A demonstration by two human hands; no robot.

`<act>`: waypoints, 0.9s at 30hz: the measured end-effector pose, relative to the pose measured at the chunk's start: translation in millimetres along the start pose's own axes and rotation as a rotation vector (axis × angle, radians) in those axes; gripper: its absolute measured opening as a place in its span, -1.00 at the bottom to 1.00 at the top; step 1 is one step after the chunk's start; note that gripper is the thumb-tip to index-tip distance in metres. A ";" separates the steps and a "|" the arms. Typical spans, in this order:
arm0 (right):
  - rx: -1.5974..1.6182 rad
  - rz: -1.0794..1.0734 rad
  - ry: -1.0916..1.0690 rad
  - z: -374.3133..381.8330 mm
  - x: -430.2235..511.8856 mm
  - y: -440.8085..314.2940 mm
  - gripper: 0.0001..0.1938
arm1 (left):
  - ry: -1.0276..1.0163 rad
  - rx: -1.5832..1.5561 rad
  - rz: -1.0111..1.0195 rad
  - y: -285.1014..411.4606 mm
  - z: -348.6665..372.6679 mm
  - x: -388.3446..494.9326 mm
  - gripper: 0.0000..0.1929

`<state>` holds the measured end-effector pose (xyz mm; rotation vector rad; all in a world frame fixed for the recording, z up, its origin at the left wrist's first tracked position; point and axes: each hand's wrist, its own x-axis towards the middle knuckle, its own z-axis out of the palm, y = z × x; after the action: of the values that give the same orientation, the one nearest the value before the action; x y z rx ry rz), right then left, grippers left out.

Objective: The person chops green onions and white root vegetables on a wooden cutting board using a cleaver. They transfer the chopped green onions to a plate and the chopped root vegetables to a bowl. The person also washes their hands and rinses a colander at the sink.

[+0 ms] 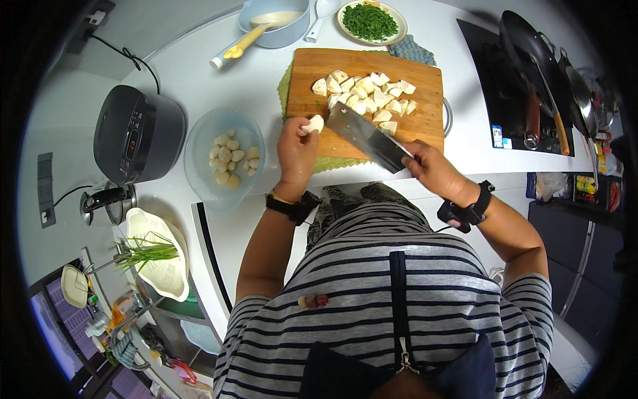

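Note:
My left hand (296, 152) grips a peeled white root vegetable piece (313, 123), possibly taro, at the left edge of a wooden cutting board (423, 127). In my right hand (432, 166) is a cleaver (364, 135), its broad blade slanting up and left over the board. The blade's far end is close to the held piece. Many cut white chunks (366, 87) lie in a loose heap on the board beyond the cleaver. To the left of my left hand, a translucent blue bowl (193, 149) contains several whole peeled pieces (230, 154).
A green cloth (344, 163) lies under the board. Behind it are a blue pot (279, 37), a white spoon (326, 10) and a plate of chopped greens (370, 22). A rice cooker (137, 134) stands left; a wok (528, 45) sits on the black cooktop (491, 95) at right.

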<state>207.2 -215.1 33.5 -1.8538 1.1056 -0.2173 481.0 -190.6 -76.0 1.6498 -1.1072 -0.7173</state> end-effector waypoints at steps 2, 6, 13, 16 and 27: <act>-0.027 0.120 -0.015 -7.5 6.4 0.8 -0.70 | 0.048 0.261 0.447 -1.5 5.1 -1.6 -0.73; -0.184 -0.019 0.067 -4.4 5.9 1.5 -0.71 | -0.110 0.359 0.678 -1.9 5.6 -9.5 -0.80; -0.251 -0.105 0.129 -2.7 -6.1 -19.2 -0.70 | -0.087 0.307 0.673 -5.0 -2.8 -29.8 -0.83; -0.286 -0.127 0.053 0.0 -3.0 -29.1 -0.69 | -0.072 0.291 0.614 -6.7 -4.2 -30.1 -0.84; -0.656 -0.043 -0.187 20.7 38.8 -39.2 -0.69 | -0.103 0.278 0.620 -12.9 -4.5 -22.8 -0.86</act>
<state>264.6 -225.6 41.8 -2.4116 1.0810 0.3323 479.8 -166.7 -87.6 1.3761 -1.7439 -0.2509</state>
